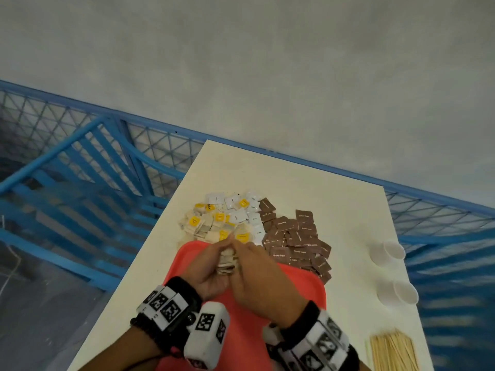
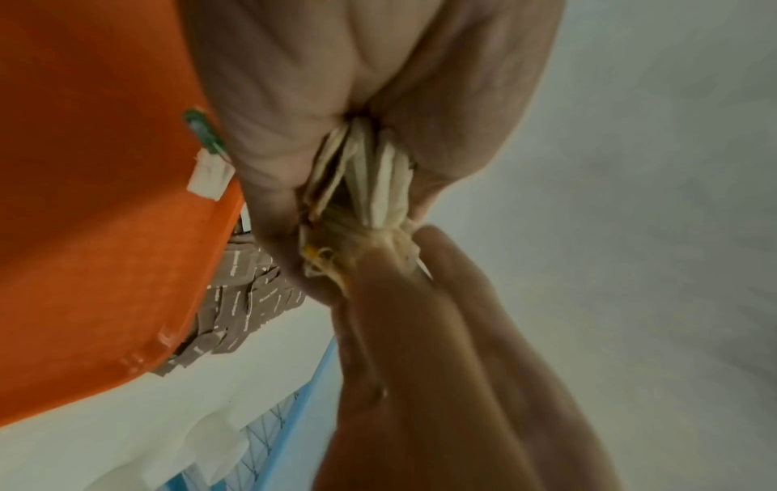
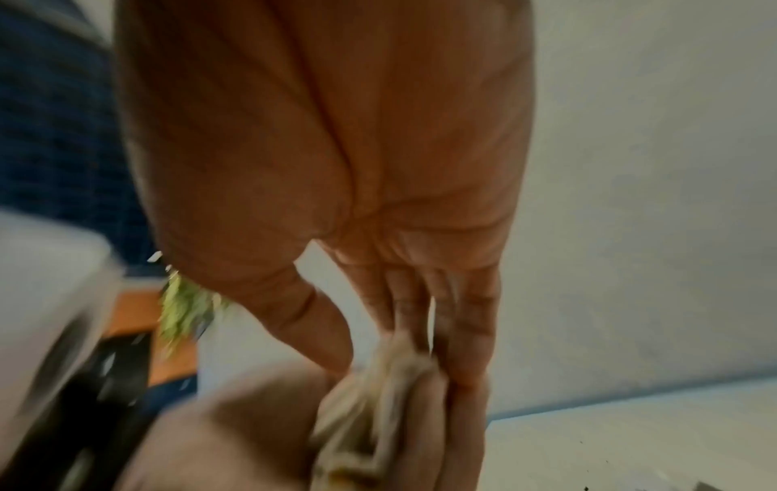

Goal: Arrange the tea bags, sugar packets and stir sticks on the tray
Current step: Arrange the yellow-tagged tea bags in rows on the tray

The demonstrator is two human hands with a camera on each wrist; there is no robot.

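Note:
Over the red tray (image 1: 300, 287) my left hand (image 1: 223, 247) grips a stack of beige tea bags (image 1: 227, 261) on edge. My right hand (image 1: 239, 246) meets it from the right and pinches the stack's far end between thumb and straight fingers (image 3: 462, 332). In the left wrist view the bundle (image 2: 378, 186) sits clamped in the left palm. Beyond the tray lie loose tea bags with yellow tags (image 1: 206, 223), white sugar packets (image 1: 241, 207) and brown sugar packets (image 1: 297, 242). Wooden stir sticks (image 1: 392, 353) lie at the near right.
Two white paper cups (image 1: 388, 251) (image 1: 399, 291) stand near the right edge of the white table (image 1: 334, 188). A blue metal mesh railing (image 1: 93, 162) runs behind and to the left of the table. A grey wall rises beyond.

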